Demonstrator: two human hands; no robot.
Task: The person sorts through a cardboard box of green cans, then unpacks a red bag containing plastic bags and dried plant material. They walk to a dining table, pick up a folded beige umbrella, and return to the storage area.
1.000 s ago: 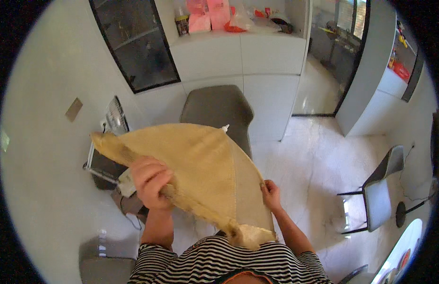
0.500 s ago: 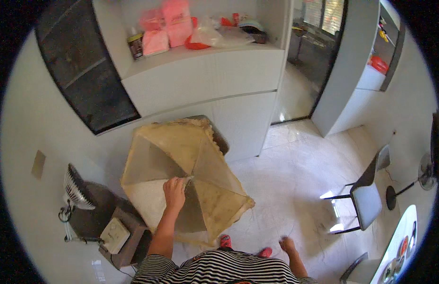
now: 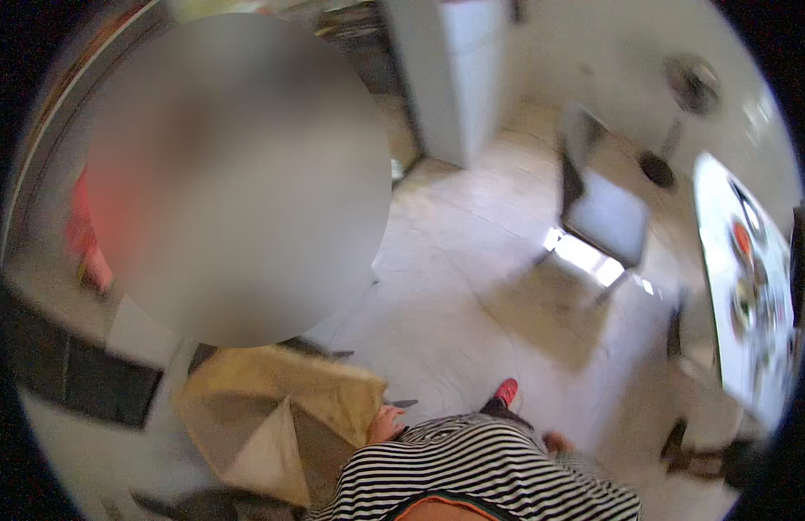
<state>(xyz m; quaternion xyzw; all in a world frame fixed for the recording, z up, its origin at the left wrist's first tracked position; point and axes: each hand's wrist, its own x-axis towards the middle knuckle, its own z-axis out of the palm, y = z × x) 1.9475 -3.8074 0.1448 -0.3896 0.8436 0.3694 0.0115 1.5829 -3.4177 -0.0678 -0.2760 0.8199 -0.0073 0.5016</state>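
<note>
A beige umbrella-shaped mesh food cover, with stained panels and a frilled rim, stands open at the lower left. My left hand is at its right edge, away from its peak. Blur hides how the fingers are set and whether they touch the rim. My right hand hangs low beside my striped shirt, smeared by motion, with nothing plainly in it.
A chair with a pale seat stands on the tiled floor. Right of it is a white table with dishes. A standing fan is behind the chair. A large blurred oval hides much of the upper left.
My view has swung right, so the table and chair show more fully. My left hand has left the food cover's peak and is now at its right edge.
</note>
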